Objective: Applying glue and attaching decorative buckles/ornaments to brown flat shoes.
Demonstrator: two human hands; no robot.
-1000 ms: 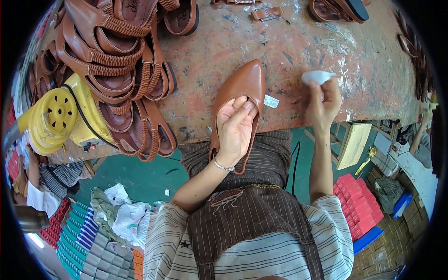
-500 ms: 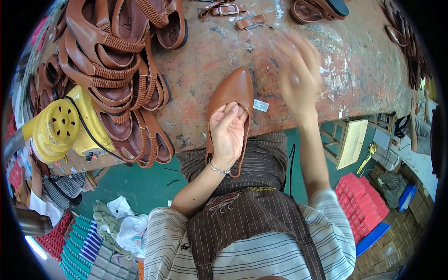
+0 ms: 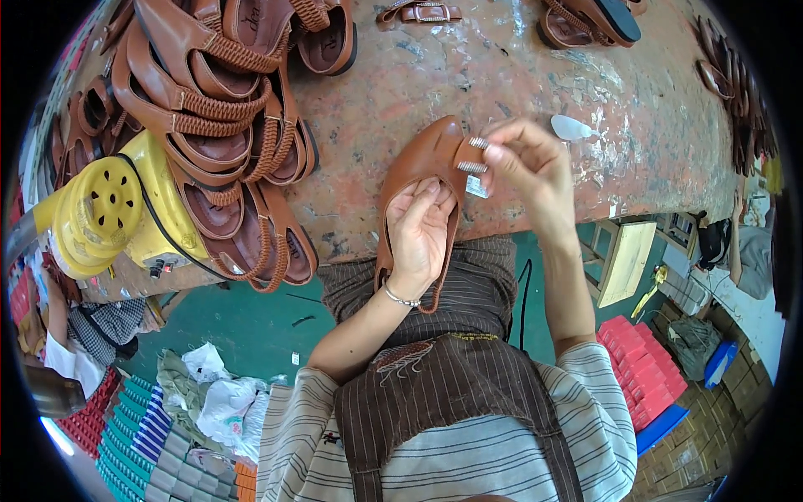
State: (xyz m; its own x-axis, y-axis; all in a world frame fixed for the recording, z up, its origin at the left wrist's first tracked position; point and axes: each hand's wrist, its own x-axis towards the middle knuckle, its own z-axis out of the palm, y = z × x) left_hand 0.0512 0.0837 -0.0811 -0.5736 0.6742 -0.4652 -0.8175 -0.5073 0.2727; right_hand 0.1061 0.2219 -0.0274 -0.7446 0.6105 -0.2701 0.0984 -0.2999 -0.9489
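Observation:
A brown leather shoe [image 3: 418,156] with a pointed toe and a slingback strap rests at the table's near edge, toe away from me. My left hand [image 3: 418,238] is inside its opening, palm up, fingers curled into the front part and gripping it. Just right of the toe, my right hand [image 3: 539,167] pinches a brown leather strap piece [image 3: 470,154] with a sparkling silver buckle trim. The strap is beside the shoe's upper; whether they touch I cannot tell. Below it lies a small white label [image 3: 477,186].
Brown slingback shoes [image 3: 222,109] are piled at the left, behind a yellow machine [image 3: 104,213]. Another buckled strap [image 3: 427,12] lies at the far edge, with sandals [image 3: 585,21] to its right. A small white bottle [image 3: 570,127] lies beyond my right hand. Red boxes [image 3: 640,368] stand lower right.
My right hand has come back from the far side of the table with a buckled strap, now beside the shoe's toe. The left hand still holds the shoe.

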